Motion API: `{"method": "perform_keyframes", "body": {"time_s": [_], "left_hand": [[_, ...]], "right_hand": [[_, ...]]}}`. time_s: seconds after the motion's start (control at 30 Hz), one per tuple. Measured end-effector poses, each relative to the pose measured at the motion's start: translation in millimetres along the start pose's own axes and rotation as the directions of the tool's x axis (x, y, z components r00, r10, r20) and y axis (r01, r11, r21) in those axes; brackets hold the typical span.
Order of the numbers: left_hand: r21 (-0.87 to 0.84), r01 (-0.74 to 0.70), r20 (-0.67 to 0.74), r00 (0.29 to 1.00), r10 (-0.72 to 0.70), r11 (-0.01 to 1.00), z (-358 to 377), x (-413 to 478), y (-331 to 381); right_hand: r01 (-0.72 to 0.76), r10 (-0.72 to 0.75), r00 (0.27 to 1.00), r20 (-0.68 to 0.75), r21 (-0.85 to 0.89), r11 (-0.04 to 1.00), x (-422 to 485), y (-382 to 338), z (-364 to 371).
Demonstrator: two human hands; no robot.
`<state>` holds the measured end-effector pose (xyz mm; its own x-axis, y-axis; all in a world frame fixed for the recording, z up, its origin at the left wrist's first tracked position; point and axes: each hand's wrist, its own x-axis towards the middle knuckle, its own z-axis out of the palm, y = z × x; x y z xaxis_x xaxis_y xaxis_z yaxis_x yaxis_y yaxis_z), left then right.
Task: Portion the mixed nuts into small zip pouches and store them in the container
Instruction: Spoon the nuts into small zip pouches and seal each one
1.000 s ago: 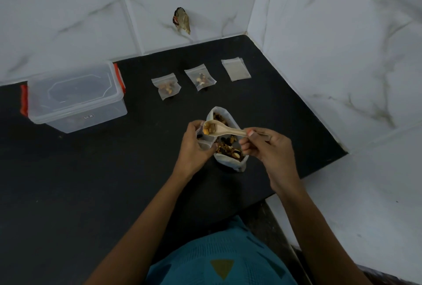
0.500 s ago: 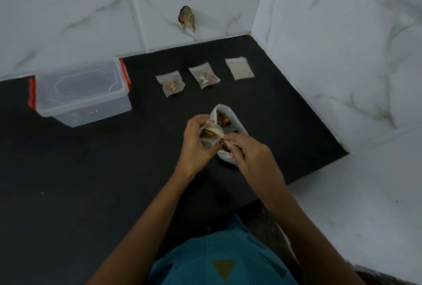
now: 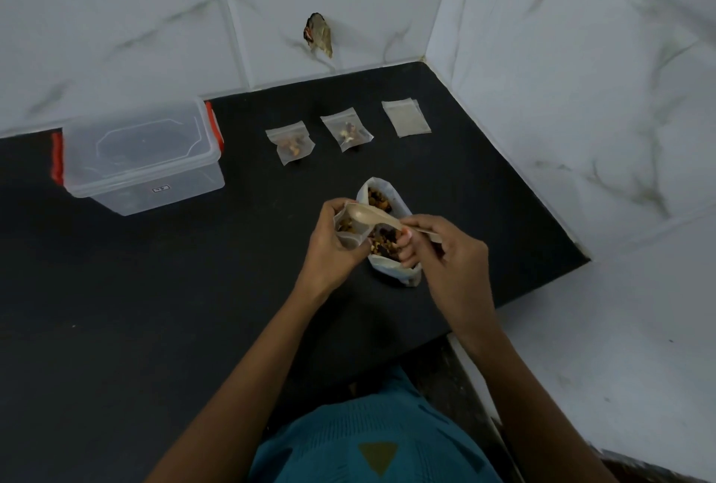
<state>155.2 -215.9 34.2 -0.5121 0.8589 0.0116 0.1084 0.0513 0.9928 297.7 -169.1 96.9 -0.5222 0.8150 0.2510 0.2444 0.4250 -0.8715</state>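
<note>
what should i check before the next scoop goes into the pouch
1. Small zip pouch held with its mouth open by the left hand: ok.
2. Spoon gripped by the right hand, bowl at the pouch mouth: ok.
3. Spoon bowl fully emptied: cannot tell.
4. Bag of mixed nuts standing open under the hands: ok.
5. Container open to take pouches: not ok, its lid is on.
6. Empty pouches spare at the back right: ok.
</note>
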Motion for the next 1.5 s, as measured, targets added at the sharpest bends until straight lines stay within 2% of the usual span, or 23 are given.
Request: {"method": "perform_keyframes", "body": {"time_s": [0.27,0.37,0.5,0.63,0.77,0.87,1.13,1.23,1.37,1.5], "left_hand": [[0.036,-0.015,0.013,1.0,0.015,0.999,-0.3,2.1,3.1],[0.046,0.012,0.026,1.0,-0.013,0.999,-0.2,1.6,3.9],[0.047,0.057,0.026,0.998,-0.058,0.997,-2.8,2.3,1.0],[0.021,0.063,0.007,0.998,-0.064,0.998,-4.8,1.8,-0.3],[0.022,0.068,0.005,0.998,-0.068,0.997,-5.7,2.0,-1.4],[0.025,0.079,0.009,0.997,-0.079,0.997,-6.6,2.2,-2.7],[0.038,0.068,0.017,0.998,-0.068,0.997,-3.6,2.0,-5.6],[0.039,0.07,0.029,0.997,-0.071,0.997,-1.6,2.2,-8.1],[0.04,0.057,0.035,0.998,-0.059,0.998,0.8,2.0,-7.5],[0.029,0.04,0.042,0.998,-0.041,0.999,2.5,2.8,-4.1]], "right_hand": [[0.007,-0.008,0.999,0.032,0.022,1.0,-2.0,0.7,-1.9],[-0.021,0.022,1.0,-0.015,0.061,0.998,-2.0,-1.8,-7.3],[-0.182,0.212,0.964,-0.163,0.184,0.966,3.4,5.1,-16.0],[-0.379,0.395,0.879,-0.268,0.11,0.919,10.5,39.1,-9.6],[-0.488,0.498,0.811,-0.306,0.113,0.865,13.7,69.8,7.5],[-0.517,0.525,0.801,-0.288,0.11,0.849,15.0,79.9,18.3],[-0.42,0.384,0.905,-0.182,-0.243,0.874,16.2,87.1,31.5],[-0.386,0.357,0.922,-0.148,-0.313,0.868,15.0,86.6,33.9],[-0.295,0.271,0.955,-0.124,-0.275,0.915,17.2,72.6,29.6],[-0.061,0.061,0.998,0.0,-0.109,0.992,19.2,30.2,21.6]]}}
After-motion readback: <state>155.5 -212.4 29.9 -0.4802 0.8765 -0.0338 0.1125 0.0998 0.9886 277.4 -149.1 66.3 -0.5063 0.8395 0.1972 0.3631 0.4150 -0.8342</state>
